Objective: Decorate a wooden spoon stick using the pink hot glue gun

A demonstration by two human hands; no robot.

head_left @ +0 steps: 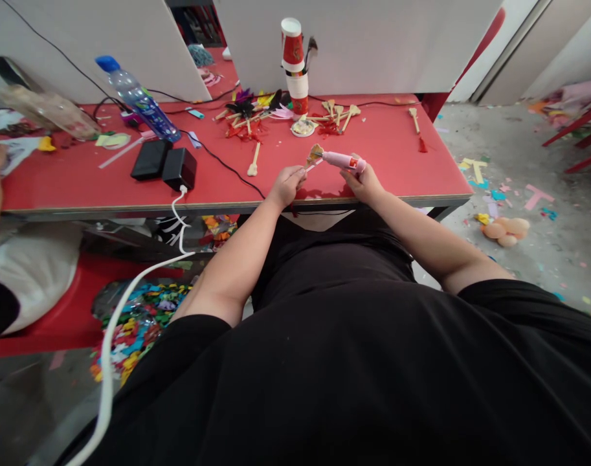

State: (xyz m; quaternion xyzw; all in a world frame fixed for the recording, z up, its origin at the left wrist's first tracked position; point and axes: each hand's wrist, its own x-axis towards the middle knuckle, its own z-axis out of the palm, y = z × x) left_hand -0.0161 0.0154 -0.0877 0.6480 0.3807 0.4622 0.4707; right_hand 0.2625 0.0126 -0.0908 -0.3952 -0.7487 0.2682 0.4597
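My right hand [366, 182] is closed around a pink glue gun [342, 160], whose nozzle points left at a small wooden fan-shaped stick [315, 155]. My left hand [286, 184] pinches that stick by its handle and holds it just above the near edge of the red table [81, 181]. Both hands hover over the table's front edge, close together.
Farther back lie several wooden sticks with feathers [249, 115], a lone stick [253, 162], stacked paper cups [295, 65], a water bottle [137, 100], two black boxes [165, 165] with a white cable [130, 291]. Another person's sleeve [28, 272] is at left. Paper scraps litter the floor [518, 162].
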